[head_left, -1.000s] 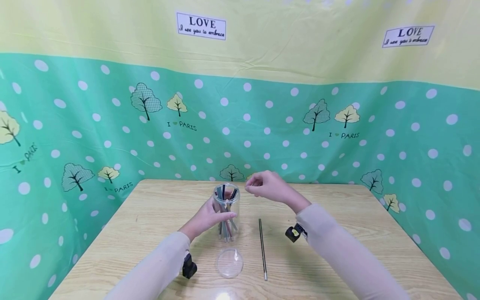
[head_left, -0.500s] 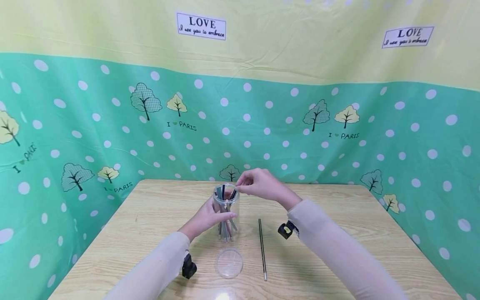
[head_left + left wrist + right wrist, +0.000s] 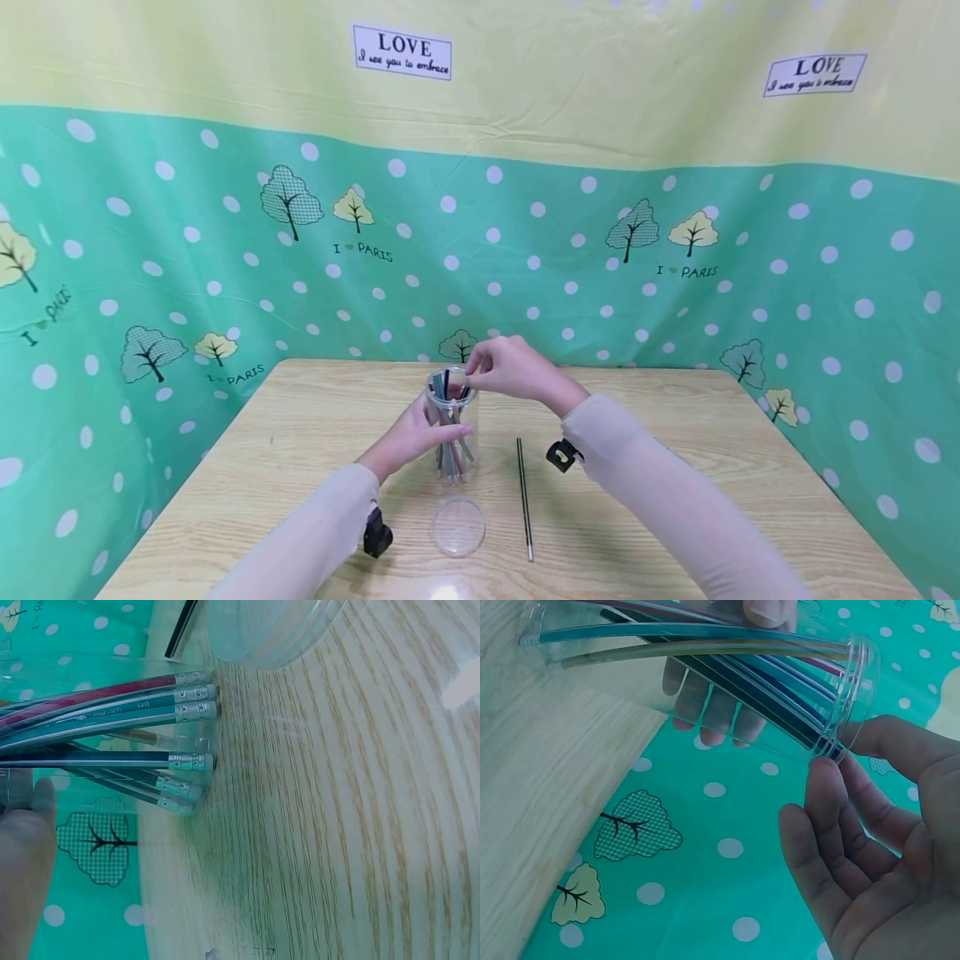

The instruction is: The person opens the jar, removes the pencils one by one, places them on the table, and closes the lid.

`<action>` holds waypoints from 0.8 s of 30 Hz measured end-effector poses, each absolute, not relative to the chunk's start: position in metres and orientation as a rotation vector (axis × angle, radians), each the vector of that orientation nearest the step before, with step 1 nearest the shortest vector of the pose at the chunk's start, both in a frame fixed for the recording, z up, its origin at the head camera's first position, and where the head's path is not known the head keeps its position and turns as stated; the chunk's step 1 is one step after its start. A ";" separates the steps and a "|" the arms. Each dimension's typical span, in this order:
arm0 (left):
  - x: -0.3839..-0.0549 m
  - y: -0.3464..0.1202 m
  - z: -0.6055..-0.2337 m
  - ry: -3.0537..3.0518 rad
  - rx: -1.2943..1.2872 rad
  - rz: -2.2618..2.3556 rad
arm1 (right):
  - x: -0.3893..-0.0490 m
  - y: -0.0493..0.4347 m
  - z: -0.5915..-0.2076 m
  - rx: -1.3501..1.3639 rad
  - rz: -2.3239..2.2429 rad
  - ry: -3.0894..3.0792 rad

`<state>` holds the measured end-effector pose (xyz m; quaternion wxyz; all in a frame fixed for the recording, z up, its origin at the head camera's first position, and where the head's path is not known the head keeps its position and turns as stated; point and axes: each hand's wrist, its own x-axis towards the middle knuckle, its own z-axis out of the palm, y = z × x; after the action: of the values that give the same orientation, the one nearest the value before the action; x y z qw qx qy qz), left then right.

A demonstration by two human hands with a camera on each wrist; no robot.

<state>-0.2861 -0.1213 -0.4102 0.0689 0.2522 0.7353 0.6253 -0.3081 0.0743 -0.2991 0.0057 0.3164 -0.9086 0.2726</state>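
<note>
In the head view my left hand (image 3: pixel 420 432) grips a clear plastic jar (image 3: pixel 452 402) around its side, thumb across the front. Several pencils (image 3: pixel 112 720), dark, teal and red, lean inside it, their silver eraser ends at the bottom. At the jar's mouth is my right hand (image 3: pixel 513 367). The right wrist view shows that hand's thumb and a bent finger meeting at the rim, pinching the end of a dark pencil (image 3: pixel 780 712). The fingertips partly cover that end.
A round clear lid (image 3: pixel 459 527) lies on the wooden table (image 3: pixel 337 450) in front of the jar. To its right lies a dark pencil (image 3: pixel 525 500), or two side by side. A dotted green curtain (image 3: pixel 570 250) hangs behind the table.
My right hand has moved left from beside the jar to its mouth, where its fingertips now meet at the rim. The left hand and jar have stayed in place.
</note>
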 end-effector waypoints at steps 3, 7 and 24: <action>-0.282 -0.121 -0.404 2.230 0.774 1.866 | -0.308 0.073 -0.297 0.989 0.821 -2.868; -0.281 -0.121 -0.404 2.230 0.768 1.867 | -0.307 0.072 -0.295 0.995 0.782 -2.872; -0.281 -0.120 -0.404 2.198 0.781 1.866 | -0.305 0.073 -0.293 0.997 0.711 -2.838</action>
<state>-0.2813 -0.1201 -0.4042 0.0771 0.2607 0.7336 0.6228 -0.3053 0.0727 -0.2933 0.0254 0.3224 -0.9179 0.2299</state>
